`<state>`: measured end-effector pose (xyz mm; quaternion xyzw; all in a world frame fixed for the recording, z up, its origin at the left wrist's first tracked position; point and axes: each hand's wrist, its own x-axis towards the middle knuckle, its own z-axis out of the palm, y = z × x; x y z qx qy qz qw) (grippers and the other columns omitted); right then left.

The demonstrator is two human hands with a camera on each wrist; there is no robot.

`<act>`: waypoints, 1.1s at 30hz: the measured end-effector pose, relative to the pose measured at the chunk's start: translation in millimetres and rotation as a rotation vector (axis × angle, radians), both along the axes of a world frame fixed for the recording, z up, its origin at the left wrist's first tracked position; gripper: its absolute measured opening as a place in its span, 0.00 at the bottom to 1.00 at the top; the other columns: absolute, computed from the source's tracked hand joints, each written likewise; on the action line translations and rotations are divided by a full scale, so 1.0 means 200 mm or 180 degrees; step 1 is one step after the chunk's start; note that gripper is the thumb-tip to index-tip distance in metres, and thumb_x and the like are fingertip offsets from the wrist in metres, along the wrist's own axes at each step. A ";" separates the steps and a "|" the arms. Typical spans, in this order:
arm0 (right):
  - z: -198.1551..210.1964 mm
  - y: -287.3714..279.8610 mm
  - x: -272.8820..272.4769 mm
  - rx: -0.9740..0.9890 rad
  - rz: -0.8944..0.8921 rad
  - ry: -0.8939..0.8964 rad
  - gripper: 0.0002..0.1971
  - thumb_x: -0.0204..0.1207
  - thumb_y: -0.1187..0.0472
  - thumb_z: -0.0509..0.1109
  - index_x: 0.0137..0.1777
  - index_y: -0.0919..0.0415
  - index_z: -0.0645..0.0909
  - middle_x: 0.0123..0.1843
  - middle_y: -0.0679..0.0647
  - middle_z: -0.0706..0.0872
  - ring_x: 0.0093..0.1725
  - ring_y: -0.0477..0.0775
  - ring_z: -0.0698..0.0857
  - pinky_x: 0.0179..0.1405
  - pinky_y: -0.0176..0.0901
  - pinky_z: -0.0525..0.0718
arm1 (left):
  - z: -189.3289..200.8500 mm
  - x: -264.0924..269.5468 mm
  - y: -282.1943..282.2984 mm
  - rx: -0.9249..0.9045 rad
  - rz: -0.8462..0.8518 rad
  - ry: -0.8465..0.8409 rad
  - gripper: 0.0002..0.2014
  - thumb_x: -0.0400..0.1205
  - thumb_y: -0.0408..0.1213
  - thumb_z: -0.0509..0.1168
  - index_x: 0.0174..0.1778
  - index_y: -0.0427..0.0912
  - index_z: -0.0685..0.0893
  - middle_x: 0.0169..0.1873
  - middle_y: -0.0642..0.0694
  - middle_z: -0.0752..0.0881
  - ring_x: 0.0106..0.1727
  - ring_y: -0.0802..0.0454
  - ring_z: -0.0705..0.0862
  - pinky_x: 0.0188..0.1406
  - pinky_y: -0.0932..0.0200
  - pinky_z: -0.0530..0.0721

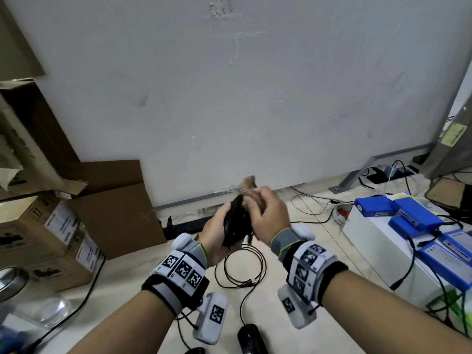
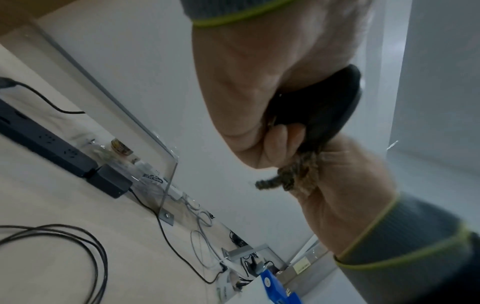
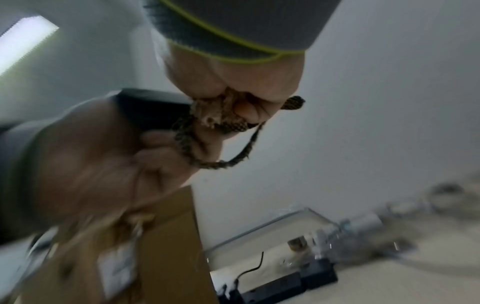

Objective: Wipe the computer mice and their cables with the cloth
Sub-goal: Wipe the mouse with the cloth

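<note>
Fingers [image 1: 224,208] of the left hand [image 1: 217,233] grip a black mouse [image 1: 233,222] above the table [image 1: 127,277], while the right hand [image 1: 268,213] clutches a bunched brown cloth [image 1: 249,189] against its top end.

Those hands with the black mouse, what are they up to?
A person is cleaning computer mice. The left hand holds a black mouse up off the table, while the right hand grips a bunched brownish cloth and presses it against the mouse's top end. The cable hangs down in loops on the table. A second mouse lies near the bottom edge of the head view, with nothing touching it.
</note>
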<state>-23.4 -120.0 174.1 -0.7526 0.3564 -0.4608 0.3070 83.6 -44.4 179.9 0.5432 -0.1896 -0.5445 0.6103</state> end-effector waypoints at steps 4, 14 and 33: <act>0.02 0.05 0.01 0.0348 -0.0056 -0.0031 0.07 0.77 0.51 0.70 0.46 0.52 0.77 0.36 0.45 0.82 0.39 0.53 0.81 0.40 0.41 0.77 | 0.02 -0.02 -0.01 -0.0126 0.0084 0.0116 0.19 0.85 0.51 0.55 0.42 0.41 0.83 0.29 0.41 0.82 0.23 0.48 0.80 0.18 0.63 0.77; 0.02 0.01 0.01 0.0155 -0.0091 0.0115 0.12 0.81 0.50 0.65 0.40 0.55 0.73 0.31 0.46 0.77 0.33 0.52 0.73 0.35 0.43 0.69 | 0.03 -0.02 0.03 0.0079 -0.0222 -0.0263 0.22 0.85 0.54 0.53 0.50 0.38 0.81 0.31 0.39 0.80 0.23 0.50 0.77 0.19 0.65 0.66; -0.01 0.24 -0.03 -0.0556 0.0588 0.0290 0.14 0.74 0.42 0.58 0.47 0.51 0.73 0.31 0.51 0.84 0.32 0.60 0.82 0.30 0.46 0.77 | -0.02 -0.07 0.02 0.0046 0.0304 0.0040 0.26 0.80 0.61 0.58 0.26 0.45 0.82 0.25 0.43 0.81 0.26 0.46 0.80 0.27 0.59 0.75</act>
